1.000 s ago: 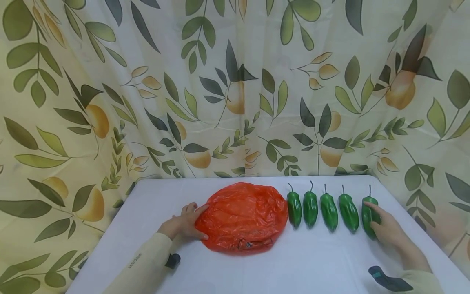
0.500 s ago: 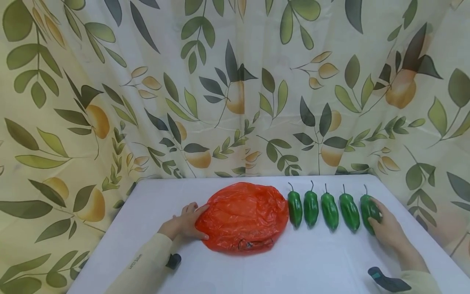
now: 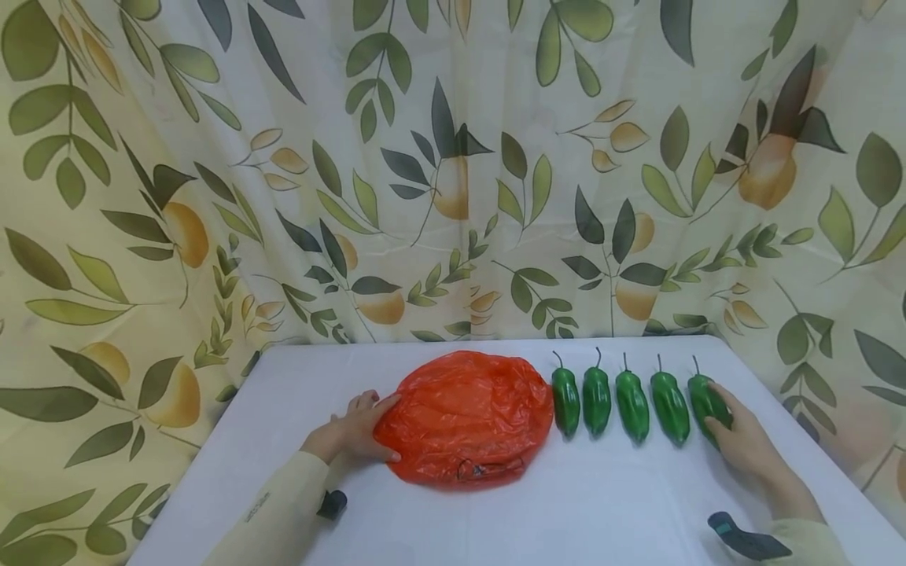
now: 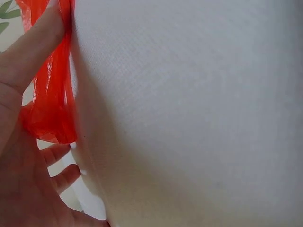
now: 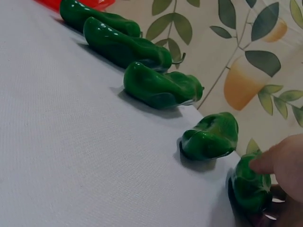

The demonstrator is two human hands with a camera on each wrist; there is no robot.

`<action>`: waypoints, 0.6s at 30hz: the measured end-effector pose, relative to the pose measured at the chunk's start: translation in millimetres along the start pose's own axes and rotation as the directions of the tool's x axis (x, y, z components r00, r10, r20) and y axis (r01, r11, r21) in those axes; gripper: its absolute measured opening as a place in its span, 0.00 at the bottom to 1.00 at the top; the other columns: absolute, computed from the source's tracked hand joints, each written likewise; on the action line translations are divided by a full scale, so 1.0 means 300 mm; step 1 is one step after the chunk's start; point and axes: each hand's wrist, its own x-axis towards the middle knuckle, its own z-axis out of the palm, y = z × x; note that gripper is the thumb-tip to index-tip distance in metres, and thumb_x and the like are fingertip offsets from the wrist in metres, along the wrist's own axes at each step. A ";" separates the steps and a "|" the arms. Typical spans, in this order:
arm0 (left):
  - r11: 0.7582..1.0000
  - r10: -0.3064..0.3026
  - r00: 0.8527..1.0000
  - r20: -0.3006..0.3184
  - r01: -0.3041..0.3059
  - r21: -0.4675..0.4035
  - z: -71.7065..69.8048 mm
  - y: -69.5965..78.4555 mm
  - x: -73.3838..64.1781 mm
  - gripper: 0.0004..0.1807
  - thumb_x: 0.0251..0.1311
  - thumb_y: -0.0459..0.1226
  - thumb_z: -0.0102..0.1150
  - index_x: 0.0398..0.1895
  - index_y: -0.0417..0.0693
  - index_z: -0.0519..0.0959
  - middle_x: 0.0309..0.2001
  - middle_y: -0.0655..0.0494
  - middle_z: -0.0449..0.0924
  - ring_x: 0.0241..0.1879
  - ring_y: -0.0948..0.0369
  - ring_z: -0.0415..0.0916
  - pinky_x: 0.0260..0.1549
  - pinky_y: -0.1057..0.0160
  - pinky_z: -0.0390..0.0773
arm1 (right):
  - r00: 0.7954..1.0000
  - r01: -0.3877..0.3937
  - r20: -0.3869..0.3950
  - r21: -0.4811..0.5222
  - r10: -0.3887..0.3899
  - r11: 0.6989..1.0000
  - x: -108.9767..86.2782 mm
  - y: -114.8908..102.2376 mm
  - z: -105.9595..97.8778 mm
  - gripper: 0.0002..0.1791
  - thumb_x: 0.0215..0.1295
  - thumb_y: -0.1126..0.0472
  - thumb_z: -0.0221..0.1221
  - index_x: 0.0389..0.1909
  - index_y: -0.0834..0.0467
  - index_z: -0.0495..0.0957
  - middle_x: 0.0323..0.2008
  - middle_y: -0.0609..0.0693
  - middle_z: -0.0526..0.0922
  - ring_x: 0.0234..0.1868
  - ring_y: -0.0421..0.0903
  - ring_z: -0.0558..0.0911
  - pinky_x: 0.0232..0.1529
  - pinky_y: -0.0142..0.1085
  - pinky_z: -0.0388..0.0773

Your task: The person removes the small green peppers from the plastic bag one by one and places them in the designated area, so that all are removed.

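My left hand (image 3: 357,432) lies at the left edge of a crumpled red plastic bag (image 3: 463,420), thumb and index finger spread and touching it. In the left wrist view the thumb (image 4: 40,35) lies straight along the red film, and other fingertips rest on the white surface. My right hand (image 3: 750,440) grips the rightmost green pepper (image 3: 705,397) between thumb and fingers. That pepper (image 5: 251,187) stays on the table in the right wrist view, partly covered by the hand.
Several more green peppers (image 3: 633,405) lie in a row between the bag and my right hand, stems pointing away. The white table (image 3: 566,511) ends at the back against a leaf-patterned curtain (image 3: 453,196). A nearby pepper (image 5: 210,137) lies close beside the held one.
My right hand has drawn the rightmost pepper left, closer to its neighbour, and turned it so its stem tilts left. My left hand and the bag stay in place.
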 end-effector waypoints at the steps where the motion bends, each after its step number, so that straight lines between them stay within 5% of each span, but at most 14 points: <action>1: 1.000 -0.001 1.000 0.001 0.001 0.000 0.002 -0.002 -0.001 0.58 0.43 0.56 0.79 0.79 0.71 0.57 0.79 0.47 0.50 0.76 0.42 0.50 0.67 0.22 0.55 | 1.000 -0.007 0.000 -0.003 0.007 1.000 0.000 -0.001 0.002 0.34 0.80 0.62 0.39 0.78 0.70 0.37 0.71 0.85 0.43 0.69 0.86 0.46 0.65 0.79 0.46; 18: 0.999 0.035 0.999 0.007 -0.035 -0.020 -0.004 -0.025 0.005 0.60 0.42 0.59 0.77 0.80 0.72 0.54 0.77 0.47 0.54 0.74 0.45 0.55 0.66 0.23 0.59 | 0.999 -0.015 -0.045 -0.041 0.013 0.999 0.006 0.010 -0.005 0.36 0.80 0.56 0.44 0.76 0.74 0.42 0.65 0.89 0.52 0.62 0.89 0.56 0.58 0.80 0.57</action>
